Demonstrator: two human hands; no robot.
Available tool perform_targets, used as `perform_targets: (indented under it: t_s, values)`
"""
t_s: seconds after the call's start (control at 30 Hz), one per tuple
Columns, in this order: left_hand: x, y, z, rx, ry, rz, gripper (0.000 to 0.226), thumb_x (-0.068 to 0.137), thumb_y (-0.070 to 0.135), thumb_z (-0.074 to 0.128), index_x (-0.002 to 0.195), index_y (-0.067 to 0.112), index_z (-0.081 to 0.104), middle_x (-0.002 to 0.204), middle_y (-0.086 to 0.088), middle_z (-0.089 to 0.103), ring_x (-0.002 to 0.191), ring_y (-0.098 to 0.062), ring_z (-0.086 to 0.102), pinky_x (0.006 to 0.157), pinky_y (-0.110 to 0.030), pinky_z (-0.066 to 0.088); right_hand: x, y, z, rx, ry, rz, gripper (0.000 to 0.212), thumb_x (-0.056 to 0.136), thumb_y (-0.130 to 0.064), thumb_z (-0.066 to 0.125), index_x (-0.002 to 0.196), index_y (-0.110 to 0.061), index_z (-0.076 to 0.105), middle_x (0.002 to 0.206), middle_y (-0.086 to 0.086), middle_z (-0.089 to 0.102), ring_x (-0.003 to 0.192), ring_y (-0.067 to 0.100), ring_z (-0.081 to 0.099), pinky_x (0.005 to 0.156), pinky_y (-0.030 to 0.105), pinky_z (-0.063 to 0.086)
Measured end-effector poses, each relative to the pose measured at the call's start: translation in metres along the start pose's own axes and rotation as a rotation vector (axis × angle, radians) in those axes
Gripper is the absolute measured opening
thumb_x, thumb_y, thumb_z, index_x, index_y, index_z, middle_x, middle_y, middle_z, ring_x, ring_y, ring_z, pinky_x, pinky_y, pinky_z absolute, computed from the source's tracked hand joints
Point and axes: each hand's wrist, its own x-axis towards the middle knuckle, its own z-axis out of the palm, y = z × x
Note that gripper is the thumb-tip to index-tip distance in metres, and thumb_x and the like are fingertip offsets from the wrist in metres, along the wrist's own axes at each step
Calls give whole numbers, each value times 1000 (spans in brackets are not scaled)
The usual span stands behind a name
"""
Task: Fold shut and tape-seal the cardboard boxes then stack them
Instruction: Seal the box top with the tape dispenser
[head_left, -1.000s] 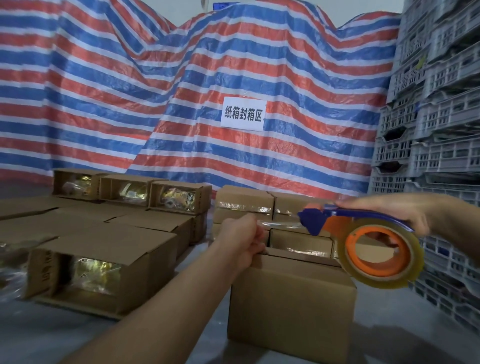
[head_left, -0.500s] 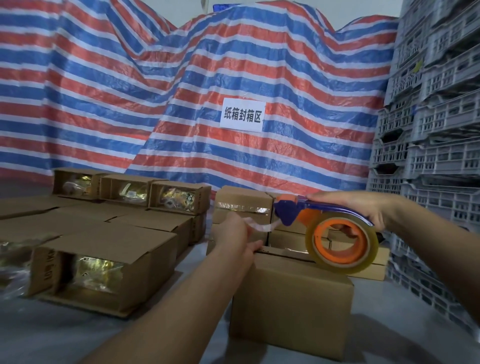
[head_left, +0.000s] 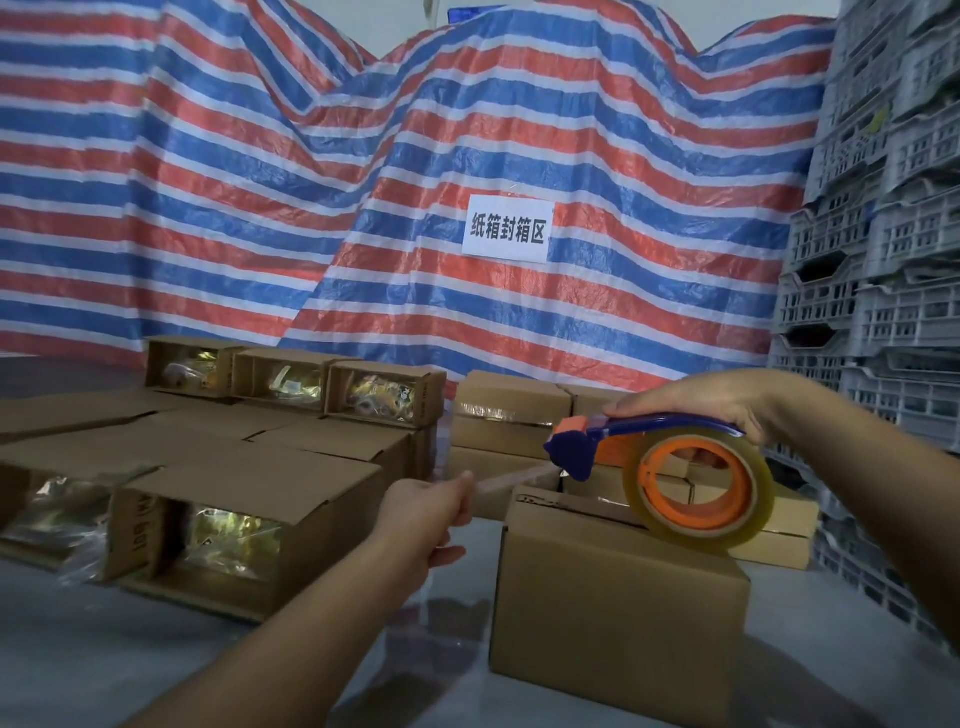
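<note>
Leftward off the box (head_left: 618, 618) edge, left hand (head_left: 423, 512) pinches tape (head_left: 511, 474); right hand (head_left: 711, 402) grips dispenser (head_left: 670, 467).

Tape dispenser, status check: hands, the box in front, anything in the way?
Right hand grips tape dispenser over the front box. Left hand pinches the tape end, strip pulled out, not yet on the box. Nothing in the way.

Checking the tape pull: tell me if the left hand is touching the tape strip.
Touching. Head view: the left hand pinches the end of the tape strip stretched from the dispenser.
</note>
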Motion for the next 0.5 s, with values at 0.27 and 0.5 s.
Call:
perform_targets:
  t_s: [0.27,0.5]
  values:
    - [-5,-16,7,16,-36,-76,39,83,51,71,93,14,67,93,-5,61,78,-18,53,59,-28,53,3,1,-1,-3,9,-8,73,76,-48,72,132,-8,49,69,7,67,49,14,63,46,23,52]
    - [-8,-17,11,93,-74,-85,36,87,51,66,94,15,66,93,-4,59,79,-17,51,61,-27,48,4,2,-1,-16,9,-10,70,78,-47,70,133,-8,49,70,7,68,50,15,64,47,23,52]
